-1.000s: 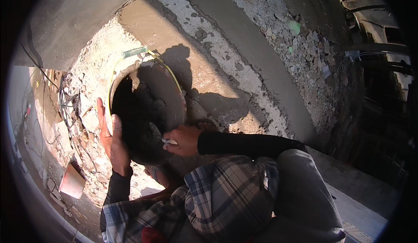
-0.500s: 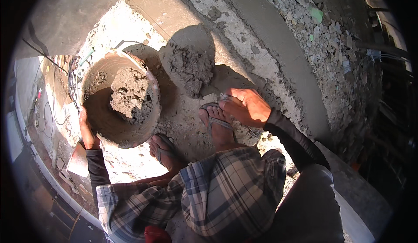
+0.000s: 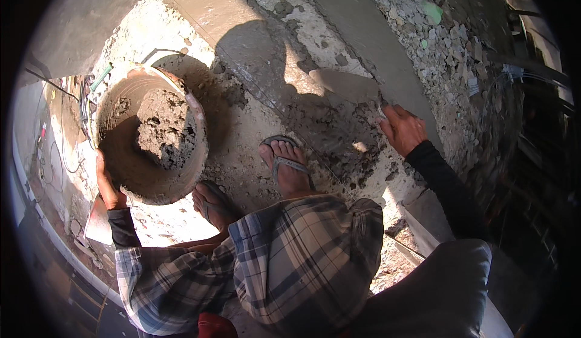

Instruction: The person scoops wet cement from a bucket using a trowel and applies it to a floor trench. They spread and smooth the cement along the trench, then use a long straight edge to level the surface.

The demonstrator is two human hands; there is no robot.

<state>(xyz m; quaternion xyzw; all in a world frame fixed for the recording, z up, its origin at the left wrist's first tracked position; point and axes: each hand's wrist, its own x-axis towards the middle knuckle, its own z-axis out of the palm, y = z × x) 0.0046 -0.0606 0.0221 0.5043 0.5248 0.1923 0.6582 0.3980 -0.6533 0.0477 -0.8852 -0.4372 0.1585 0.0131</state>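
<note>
A round bucket (image 3: 196, 138) stands at the left, tilted toward me, with a lump of wet grey mortar (image 3: 163, 126) inside. My left hand (image 3: 109, 182) grips its near left side; some of the fingers are hidden. Out to the right, my right hand (image 3: 404, 131) is closed round the handle of a trowel. The pointed trowel blade (image 3: 348, 85) reaches left from the hand, just over the ground. Below the blade lies a rough patch of dark, wet mortar (image 3: 330, 129), between my right foot and the smooth band.
A smooth grey mortar band (image 3: 369, 41) runs diagonally past the trowel. Beyond it lies broken rubble (image 3: 445, 65). A thin taut string (image 3: 263, 99) crosses the ground. My sandalled feet (image 3: 287, 162) stand close to the bucket. Cables (image 3: 78, 105) hang at the left.
My right hand has swung up and to the right with the trowel. The mortar heap on the trowel has come off, and wet mortar now lies on the ground. My left hand stays at the bucket.
</note>
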